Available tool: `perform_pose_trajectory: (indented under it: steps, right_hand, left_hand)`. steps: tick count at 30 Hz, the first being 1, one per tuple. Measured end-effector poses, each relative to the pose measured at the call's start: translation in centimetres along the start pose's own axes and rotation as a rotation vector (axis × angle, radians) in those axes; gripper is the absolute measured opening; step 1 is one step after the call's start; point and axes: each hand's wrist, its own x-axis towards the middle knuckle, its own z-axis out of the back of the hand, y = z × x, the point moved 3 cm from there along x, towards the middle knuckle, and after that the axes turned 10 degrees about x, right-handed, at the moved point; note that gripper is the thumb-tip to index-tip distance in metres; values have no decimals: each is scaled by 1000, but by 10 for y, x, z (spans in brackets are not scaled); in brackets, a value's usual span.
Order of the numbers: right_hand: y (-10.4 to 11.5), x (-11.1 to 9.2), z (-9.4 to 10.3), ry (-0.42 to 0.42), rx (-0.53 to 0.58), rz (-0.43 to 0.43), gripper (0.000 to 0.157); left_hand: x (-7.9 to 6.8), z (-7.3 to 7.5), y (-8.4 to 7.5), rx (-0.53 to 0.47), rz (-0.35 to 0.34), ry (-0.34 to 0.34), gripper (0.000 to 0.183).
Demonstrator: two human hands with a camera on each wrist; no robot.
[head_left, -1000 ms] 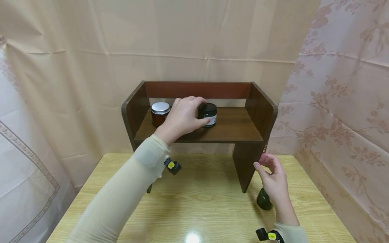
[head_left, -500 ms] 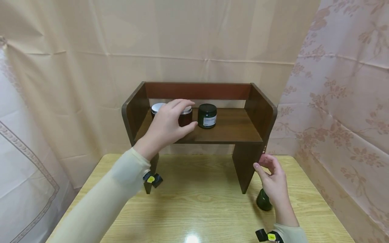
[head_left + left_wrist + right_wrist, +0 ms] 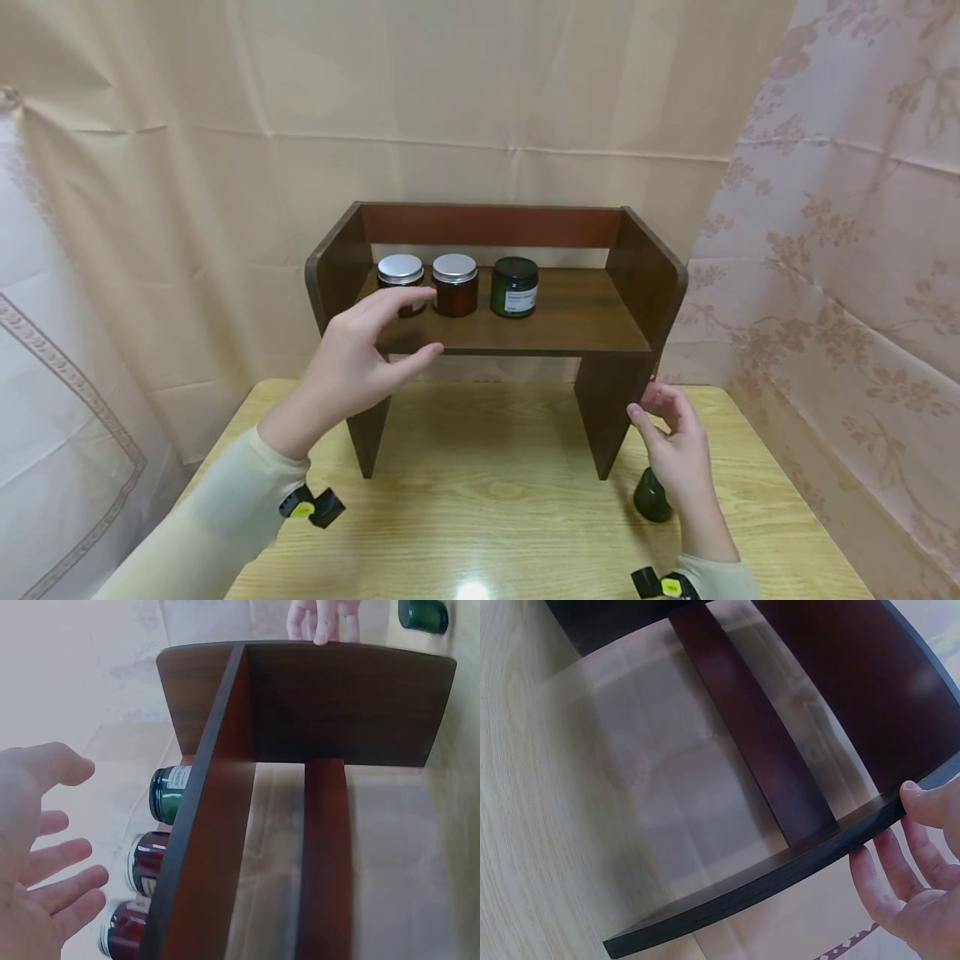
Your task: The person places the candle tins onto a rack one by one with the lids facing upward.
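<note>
On the upper board of a dark brown wooden desktop shelf stand three upright jars in a row. Two are amber with silver lids, the left jar partly behind my left hand and the middle jar. To their right is a dark green jar with a black lid and white label. My left hand hovers before the left jar, fingers and thumb spread, holding nothing. At the shelf's right side panel, my right hand holds the edge, thumb on the front edge and fingers along the outer face.
A smaller dark green jar or bottle sits on the light wood table, right of the shelf and partly hidden by my right hand. Behind hangs a beige curtain, with a floral cloth on the right.
My left hand has let go of the green jar and drawn back left and down, uncovering the amber jars. The green jar stays in place; my right hand keeps still.
</note>
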Motion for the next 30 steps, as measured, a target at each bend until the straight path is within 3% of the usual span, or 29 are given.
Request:
perform_pose_trajectory:
  steps: [8, 18, 25, 30]
  right_hand:
    - [-1, 1, 1, 9, 38, 25, 34]
    - [0, 0, 0, 1, 30, 12, 33]
    - [-1, -1, -1, 14, 24, 21, 32]
    - [-2, -2, 0, 12, 14, 20, 33]
  left_hand:
    - [-46, 8, 12, -65, 24, -40, 57]
    - [-107, 8, 39, -196, 53, -34, 50]
    - [-139, 15, 67, -259, 200, -59, 38]
    - [-150, 7, 85, -289, 343, -110, 39]
